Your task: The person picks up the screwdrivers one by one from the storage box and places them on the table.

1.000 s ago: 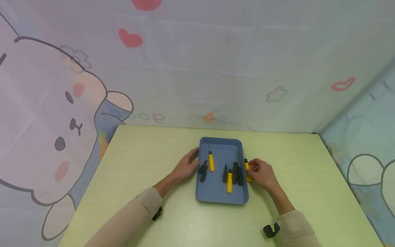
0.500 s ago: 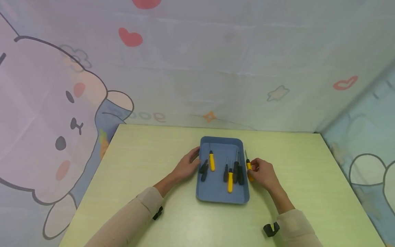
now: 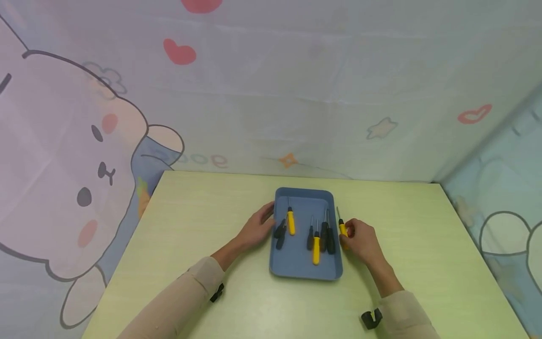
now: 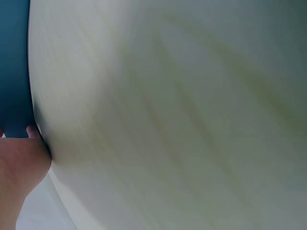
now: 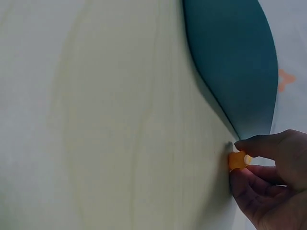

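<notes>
Hands (image 3: 255, 229) (image 3: 361, 239) touch blue tray (image 3: 294, 270) and yellow screwdriver (image 3: 342, 229)

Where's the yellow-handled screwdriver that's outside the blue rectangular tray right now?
Head view: the yellow-handled screwdriver is pinched in the right hand, just right of the blue rectangular tray.

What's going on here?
A person's left hand rests against the left side of a blue tray on the table. Their right hand pinches a yellow-handled screwdriver just outside the tray's right side. Other screwdrivers, with black or yellow handles, lie in the tray.
</notes>
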A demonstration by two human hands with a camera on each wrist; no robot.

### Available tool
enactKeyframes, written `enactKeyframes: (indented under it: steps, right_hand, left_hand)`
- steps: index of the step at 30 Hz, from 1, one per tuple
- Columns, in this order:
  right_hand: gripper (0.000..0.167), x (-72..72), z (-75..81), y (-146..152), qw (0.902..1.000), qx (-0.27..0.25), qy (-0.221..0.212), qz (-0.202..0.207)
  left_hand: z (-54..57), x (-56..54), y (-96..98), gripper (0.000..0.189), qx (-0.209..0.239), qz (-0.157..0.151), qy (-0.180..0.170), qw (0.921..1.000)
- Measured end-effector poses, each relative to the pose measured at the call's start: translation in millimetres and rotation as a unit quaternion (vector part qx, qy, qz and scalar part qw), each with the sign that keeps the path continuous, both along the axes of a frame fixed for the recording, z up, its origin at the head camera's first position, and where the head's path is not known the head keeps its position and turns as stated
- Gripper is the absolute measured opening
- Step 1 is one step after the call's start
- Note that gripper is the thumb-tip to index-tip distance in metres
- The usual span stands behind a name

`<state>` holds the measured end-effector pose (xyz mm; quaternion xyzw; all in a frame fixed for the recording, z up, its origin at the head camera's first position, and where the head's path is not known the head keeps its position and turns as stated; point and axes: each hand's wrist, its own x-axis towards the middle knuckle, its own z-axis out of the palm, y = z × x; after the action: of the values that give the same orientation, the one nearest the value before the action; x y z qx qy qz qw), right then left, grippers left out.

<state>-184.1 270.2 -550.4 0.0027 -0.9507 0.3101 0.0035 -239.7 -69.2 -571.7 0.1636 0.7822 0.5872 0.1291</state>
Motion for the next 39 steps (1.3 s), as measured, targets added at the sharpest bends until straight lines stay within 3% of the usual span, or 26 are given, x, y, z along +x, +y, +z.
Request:
enactKeyframes:
  steps: [15,28,39]
  right_hand:
    - [0.03,7.7,-9.6,-4,0.9998,0.009,0.013,-0.008]
    - [0.033,10.4,2.3,1,0.9995,-0.006,-0.023,-0.019]
    - [0.036,7.4,9.3,3,0.9993,-0.031,0.001,-0.019]
  left_hand:
    - [-4.7,2.3,0.7,0.061,-0.005,0.0,-0.003,1.0]
    - [0.4,4.0,2.2,0.062,-0.01,-0.003,-0.006,0.9999]
    - [3.6,4.0,-0.6,0.062,-0.008,0.002,0.009,0.9999]
